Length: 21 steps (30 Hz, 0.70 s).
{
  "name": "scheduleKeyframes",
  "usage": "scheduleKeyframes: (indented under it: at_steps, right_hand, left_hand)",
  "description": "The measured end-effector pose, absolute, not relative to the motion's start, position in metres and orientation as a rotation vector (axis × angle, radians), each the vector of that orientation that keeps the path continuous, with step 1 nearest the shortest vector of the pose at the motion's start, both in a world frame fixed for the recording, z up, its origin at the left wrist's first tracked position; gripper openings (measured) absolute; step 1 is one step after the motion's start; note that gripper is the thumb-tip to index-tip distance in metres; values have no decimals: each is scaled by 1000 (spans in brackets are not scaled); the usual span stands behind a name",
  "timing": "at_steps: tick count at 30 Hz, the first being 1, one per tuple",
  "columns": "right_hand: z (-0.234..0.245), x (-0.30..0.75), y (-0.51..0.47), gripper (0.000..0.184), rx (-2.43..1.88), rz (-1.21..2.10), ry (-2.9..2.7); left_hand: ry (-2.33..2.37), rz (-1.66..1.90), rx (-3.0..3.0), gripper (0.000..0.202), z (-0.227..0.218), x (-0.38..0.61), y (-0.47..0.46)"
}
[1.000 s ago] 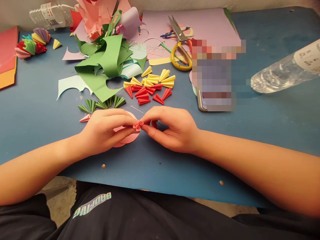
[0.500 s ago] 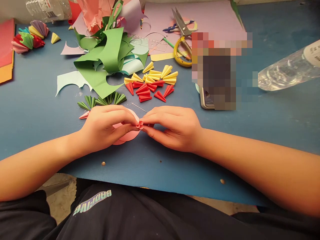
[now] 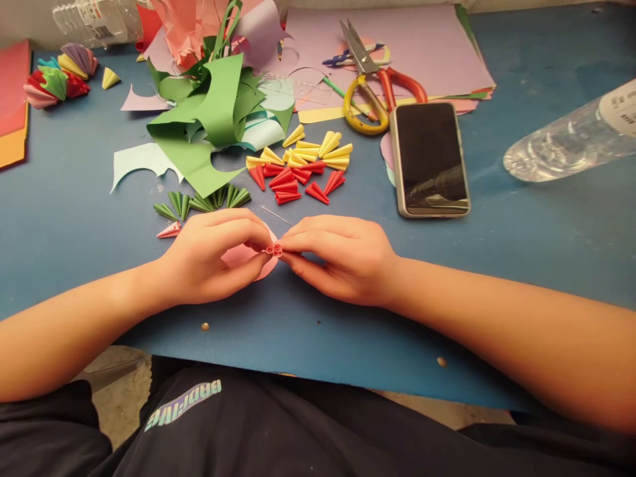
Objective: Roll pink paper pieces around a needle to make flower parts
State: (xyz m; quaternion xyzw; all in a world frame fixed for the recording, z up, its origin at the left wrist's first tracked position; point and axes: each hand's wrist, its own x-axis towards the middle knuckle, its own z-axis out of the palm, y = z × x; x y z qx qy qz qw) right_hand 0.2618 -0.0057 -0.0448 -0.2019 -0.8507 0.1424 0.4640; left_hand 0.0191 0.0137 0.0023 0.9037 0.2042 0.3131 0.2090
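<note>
My left hand (image 3: 223, 255) and my right hand (image 3: 342, 258) meet above the near part of the blue table. Between their fingertips is a small pink paper cone (image 3: 277, 252), its rolled coils facing me; both hands pinch it. Pink paper circles (image 3: 271, 268) lie under my left fingers, partly covered. A thin needle (image 3: 276, 215) shows just beyond my right fingers. Past my left hand are rolled green paper cones (image 3: 218, 197) and a pink cone (image 3: 169, 230). Red cones (image 3: 285, 187) and yellow cones (image 3: 308, 151) lie farther up the middle.
Green paper scraps (image 3: 221, 112) pile up at the back left. Scissors (image 3: 365, 63) rest on lilac sheets (image 3: 427, 40), close to a phone (image 3: 431, 159). A clear bottle (image 3: 561, 146) lies at the right. Finished-looking coloured paper pieces (image 3: 59, 76) sit at the far left.
The pink cone's coiled end has turned slightly and shifted a little left between my fingertips. My left fingers have spread a bit apart; both arms stay almost in place.
</note>
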Motion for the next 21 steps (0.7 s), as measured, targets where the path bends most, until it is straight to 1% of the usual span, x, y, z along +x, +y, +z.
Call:
scheduleKeyframes:
  at_steps: [6, 11, 21]
  right_hand:
    - [-44, 261, -6, 15, -519, 359, -2067]
    - [-40, 260, -6, 6, -560, 364, -2037]
    - [-41, 254, -13, 12, -707, 289, -1973]
  left_hand:
    - [606, 903, 2510, 10, -2, 22, 12]
    - [647, 952, 2522, 13, -3, 24, 9]
    - [815, 1047, 2576, 9, -6, 29, 4]
